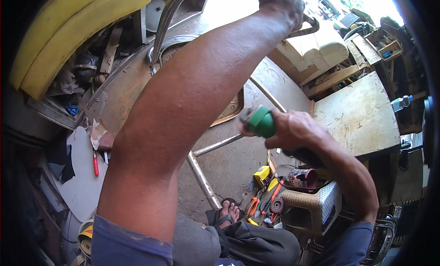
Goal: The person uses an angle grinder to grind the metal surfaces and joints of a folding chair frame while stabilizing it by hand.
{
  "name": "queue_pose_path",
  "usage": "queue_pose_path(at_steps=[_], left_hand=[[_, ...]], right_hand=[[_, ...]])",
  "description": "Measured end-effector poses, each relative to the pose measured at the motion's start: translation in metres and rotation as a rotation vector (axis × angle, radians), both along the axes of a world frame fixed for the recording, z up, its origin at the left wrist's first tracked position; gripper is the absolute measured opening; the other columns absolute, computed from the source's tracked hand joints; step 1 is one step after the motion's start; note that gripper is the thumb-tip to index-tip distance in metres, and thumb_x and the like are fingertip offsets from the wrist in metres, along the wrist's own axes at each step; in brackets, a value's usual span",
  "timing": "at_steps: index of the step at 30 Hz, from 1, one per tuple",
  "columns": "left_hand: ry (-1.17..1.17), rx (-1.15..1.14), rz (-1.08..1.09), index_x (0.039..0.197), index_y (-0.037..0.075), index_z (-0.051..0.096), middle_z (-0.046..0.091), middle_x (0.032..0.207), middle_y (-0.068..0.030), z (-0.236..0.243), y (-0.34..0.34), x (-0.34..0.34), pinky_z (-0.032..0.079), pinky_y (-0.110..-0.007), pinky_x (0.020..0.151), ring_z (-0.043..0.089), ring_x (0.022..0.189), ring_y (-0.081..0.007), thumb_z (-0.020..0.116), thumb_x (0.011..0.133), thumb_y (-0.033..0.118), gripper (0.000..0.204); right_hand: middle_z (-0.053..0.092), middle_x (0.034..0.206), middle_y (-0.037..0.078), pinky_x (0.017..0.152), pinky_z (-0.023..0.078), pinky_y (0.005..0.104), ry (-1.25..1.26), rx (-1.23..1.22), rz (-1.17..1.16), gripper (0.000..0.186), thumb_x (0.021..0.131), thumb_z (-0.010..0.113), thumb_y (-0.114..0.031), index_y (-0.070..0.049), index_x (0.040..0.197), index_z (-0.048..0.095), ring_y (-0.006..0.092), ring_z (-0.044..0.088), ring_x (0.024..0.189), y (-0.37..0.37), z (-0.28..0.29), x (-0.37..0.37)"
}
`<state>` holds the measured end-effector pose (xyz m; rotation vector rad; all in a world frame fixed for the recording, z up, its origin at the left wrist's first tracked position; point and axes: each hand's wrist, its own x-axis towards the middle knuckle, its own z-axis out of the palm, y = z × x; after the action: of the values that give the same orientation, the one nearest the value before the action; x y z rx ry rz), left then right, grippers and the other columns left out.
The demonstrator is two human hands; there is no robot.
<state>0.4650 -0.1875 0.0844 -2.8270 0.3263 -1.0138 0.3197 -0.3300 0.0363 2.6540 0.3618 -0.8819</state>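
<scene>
My left arm reaches far across the view, and my left hand [284, 7] is closed around the curved top tube of a metal chair frame [200, 181]. The frame lies tipped over on the floor, its worn tubes running toward my foot. A brown-edged seat panel [234, 108] shows partly behind my arm. In my right hand [300, 131] is a green angle grinder [262, 121], gripped by its body. Its head points left, close to a cross tube of the frame. Motion blurs the grinder's front, so I cannot tell whether the disc touches metal.
Beside my foot lie orange-handled pliers [253, 205], a grinding disc [277, 205] and a yellow box [261, 173]. A patterned metal stool [302, 199] and a tub [302, 178] stand right. A red-handled screwdriver [96, 165] rests on a pale board. A worn tabletop [357, 115] stands farther right.
</scene>
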Motion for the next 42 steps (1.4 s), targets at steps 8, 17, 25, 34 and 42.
queue_pose_path(at_steps=[8, 17, 25, 34, 42], left_hand=[[0.053, -0.081, 0.007, 0.099, 0.019, 0.079, 0.075, 0.085, -0.0006, 0.011, 0.005, -0.005, 0.051, -0.033, 0.06, 0.073, 0.081, -0.0139, 0.057, 0.1, 0.045, 0.035], [0.063, -0.113, 0.027, 0.1, 0.018, 0.08, 0.077, 0.086, -0.0022, 0.01, 0.006, -0.003, 0.053, -0.033, 0.06, 0.074, 0.08, -0.0148, 0.055, 0.101, 0.044, 0.036], [0.033, -0.067, 0.109, 0.095, 0.015, 0.08, 0.076, 0.082, -0.0054, 0.009, 0.001, 0.008, 0.054, -0.034, 0.056, 0.073, 0.073, -0.0161, 0.048, 0.102, 0.051, 0.049], [0.045, 0.022, 0.218, 0.077, 0.013, 0.076, 0.063, 0.057, -0.0033, 0.011, 0.007, 0.005, 0.043, -0.037, 0.041, 0.056, 0.046, -0.0123, 0.036, 0.105, 0.058, 0.066], [0.1, 0.01, 0.251, 0.082, 0.008, 0.079, 0.067, 0.064, -0.0082, 0.018, 0.0, -0.01, 0.052, -0.039, 0.05, 0.065, 0.057, -0.019, 0.03, 0.1, 0.074, 0.084]], right_hand=[[0.07, 0.073, 0.017, 0.058, 0.056, 0.0446, 0.128, 0.258, 0.256, 0.054, 0.081, 0.071, -0.031, 0.004, 0.116, 0.051, 0.0331, 0.069, 0.06, 0.046, -0.012, -0.063], [0.069, 0.099, 0.026, 0.064, 0.059, 0.0507, -0.246, 0.598, 0.145, 0.085, 0.079, 0.074, -0.035, 0.007, 0.143, 0.036, 0.0409, 0.072, 0.075, -0.025, -0.105, -0.121], [0.068, 0.099, 0.024, 0.06, 0.058, 0.0464, -0.487, 0.906, -0.043, 0.09, 0.074, 0.082, -0.028, 0.004, 0.146, 0.037, 0.0379, 0.072, 0.072, -0.047, -0.174, -0.155], [0.069, 0.1, 0.024, 0.059, 0.057, 0.0465, -0.635, 1.037, -0.135, 0.096, 0.071, 0.085, -0.025, -0.001, 0.149, 0.032, 0.0397, 0.072, 0.071, -0.045, -0.228, -0.171], [0.067, 0.114, 0.023, 0.073, 0.059, 0.0466, -0.774, 1.164, 0.183, 0.1, 0.068, 0.09, -0.029, 0.002, 0.147, 0.035, 0.0364, 0.072, 0.088, -0.038, -0.276, -0.17]])
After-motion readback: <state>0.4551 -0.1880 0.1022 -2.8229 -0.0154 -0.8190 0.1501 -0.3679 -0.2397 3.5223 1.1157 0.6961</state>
